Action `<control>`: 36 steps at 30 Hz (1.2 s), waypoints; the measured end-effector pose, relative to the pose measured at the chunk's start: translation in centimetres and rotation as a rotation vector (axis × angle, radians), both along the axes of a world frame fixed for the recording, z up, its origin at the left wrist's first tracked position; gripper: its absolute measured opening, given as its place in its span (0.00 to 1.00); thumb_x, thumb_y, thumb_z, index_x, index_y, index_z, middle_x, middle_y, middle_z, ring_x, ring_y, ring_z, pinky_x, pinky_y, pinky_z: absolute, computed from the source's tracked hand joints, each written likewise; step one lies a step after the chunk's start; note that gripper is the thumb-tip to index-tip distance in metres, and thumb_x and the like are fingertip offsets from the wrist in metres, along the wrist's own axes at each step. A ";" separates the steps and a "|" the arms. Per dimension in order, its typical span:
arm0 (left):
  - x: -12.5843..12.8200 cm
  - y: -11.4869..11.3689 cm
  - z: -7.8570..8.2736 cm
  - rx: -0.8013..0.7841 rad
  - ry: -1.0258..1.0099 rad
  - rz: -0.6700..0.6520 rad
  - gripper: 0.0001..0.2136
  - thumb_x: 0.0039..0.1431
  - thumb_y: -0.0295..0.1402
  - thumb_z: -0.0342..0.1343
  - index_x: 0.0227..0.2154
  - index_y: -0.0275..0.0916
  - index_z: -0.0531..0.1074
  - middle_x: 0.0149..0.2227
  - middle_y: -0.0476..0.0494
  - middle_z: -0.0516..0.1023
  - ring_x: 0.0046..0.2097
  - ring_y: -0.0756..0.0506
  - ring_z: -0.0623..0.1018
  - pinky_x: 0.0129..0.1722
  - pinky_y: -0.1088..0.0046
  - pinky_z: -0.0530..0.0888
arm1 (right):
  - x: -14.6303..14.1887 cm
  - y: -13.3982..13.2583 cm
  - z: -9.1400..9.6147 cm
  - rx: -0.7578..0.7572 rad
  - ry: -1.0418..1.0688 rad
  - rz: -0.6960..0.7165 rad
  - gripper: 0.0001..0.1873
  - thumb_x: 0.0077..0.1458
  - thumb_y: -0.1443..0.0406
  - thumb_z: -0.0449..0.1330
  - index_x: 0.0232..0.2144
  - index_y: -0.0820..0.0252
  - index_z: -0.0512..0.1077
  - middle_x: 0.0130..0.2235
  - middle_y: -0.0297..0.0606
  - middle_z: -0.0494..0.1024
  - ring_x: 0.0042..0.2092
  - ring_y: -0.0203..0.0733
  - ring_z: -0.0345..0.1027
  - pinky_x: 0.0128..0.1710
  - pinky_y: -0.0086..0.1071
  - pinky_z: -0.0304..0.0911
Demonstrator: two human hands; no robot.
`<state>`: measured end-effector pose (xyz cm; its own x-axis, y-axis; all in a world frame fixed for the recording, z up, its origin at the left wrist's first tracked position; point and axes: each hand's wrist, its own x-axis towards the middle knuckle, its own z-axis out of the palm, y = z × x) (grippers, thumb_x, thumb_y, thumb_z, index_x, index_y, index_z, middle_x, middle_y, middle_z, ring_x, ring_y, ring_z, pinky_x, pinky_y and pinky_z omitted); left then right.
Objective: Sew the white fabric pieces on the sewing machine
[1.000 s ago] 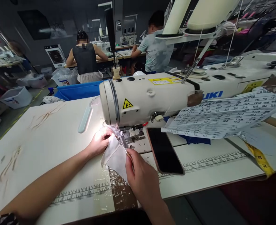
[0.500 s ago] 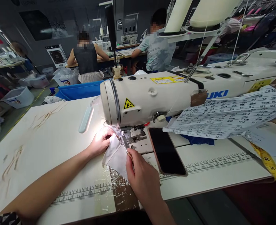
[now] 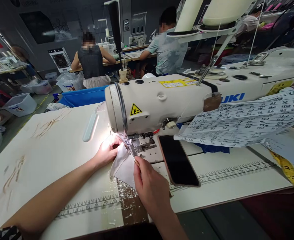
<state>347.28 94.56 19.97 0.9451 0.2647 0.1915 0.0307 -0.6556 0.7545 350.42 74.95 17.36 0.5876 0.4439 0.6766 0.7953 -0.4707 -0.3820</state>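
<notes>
Under the lit head of a sewing machine (image 3: 147,103), a small piece of white fabric (image 3: 124,165) hangs over the table toward me. My left hand (image 3: 109,150) pinches its upper left edge close to the presser foot, under the bright lamp. My right hand (image 3: 150,183) is closed around a slim, pointed metal tool (image 3: 132,154); its tip reaches toward the needle area over the fabric. Whether the tool is an awl or tweezers cannot be made out. The needle itself and the fabric's far edge are hidden by the machine head and my left fingers.
A phone (image 3: 178,161) lies right of my right hand. Handwritten paper (image 3: 244,120) and a yellow tape measure (image 3: 288,170) are farther right. A pale blue-handled tool (image 3: 90,127) lies left of the machine. Two co-workers sit beyond a blue cloth bin (image 3: 83,96).
Both hands stay nearly in place on the fabric and the tool. The right hand with the tool has shifted very slightly up and left; the view has tilted a little.
</notes>
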 end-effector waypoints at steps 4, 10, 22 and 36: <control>-0.1 -0.4 0.5 0.104 0.015 -0.003 0.09 0.60 0.38 0.55 0.33 0.38 0.74 0.36 0.41 0.79 0.39 0.42 0.77 0.39 0.67 0.77 | -0.2 0.0 -0.1 -0.001 0.010 0.005 0.16 0.69 0.68 0.45 0.42 0.59 0.73 0.32 0.35 0.83 0.28 0.36 0.77 0.24 0.28 0.60; 0.0 -0.8 0.8 0.304 0.004 -0.023 0.05 0.61 0.34 0.56 0.35 0.39 0.72 0.35 0.44 0.79 0.37 0.44 0.76 0.36 0.67 0.75 | -0.2 0.0 -0.2 -0.043 -0.020 -0.003 0.16 0.68 0.70 0.45 0.43 0.62 0.73 0.32 0.37 0.83 0.29 0.37 0.77 0.25 0.29 0.62; 0.2 0.0 0.0 0.106 0.029 0.058 0.06 0.60 0.33 0.55 0.28 0.39 0.68 0.33 0.45 0.76 0.38 0.44 0.76 0.39 0.68 0.74 | -0.2 0.1 -0.3 -0.018 -0.039 -0.029 0.15 0.68 0.70 0.46 0.40 0.61 0.73 0.28 0.33 0.80 0.28 0.35 0.77 0.23 0.27 0.60; 0.0 0.3 1.3 0.665 -0.132 -0.283 0.13 0.63 0.21 0.43 0.33 0.37 0.73 0.39 0.40 0.77 0.42 0.42 0.76 0.41 0.65 0.76 | -0.9 -0.4 -0.2 -0.100 -0.123 -0.116 0.16 0.68 0.70 0.47 0.44 0.66 0.74 0.32 0.38 0.84 0.29 0.37 0.79 0.26 0.28 0.65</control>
<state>347.24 94.81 21.23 0.9181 -0.1978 0.3434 -0.2710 -0.9456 0.1799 349.51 74.59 17.15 0.5541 0.4466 0.7026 0.7714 -0.5928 -0.2315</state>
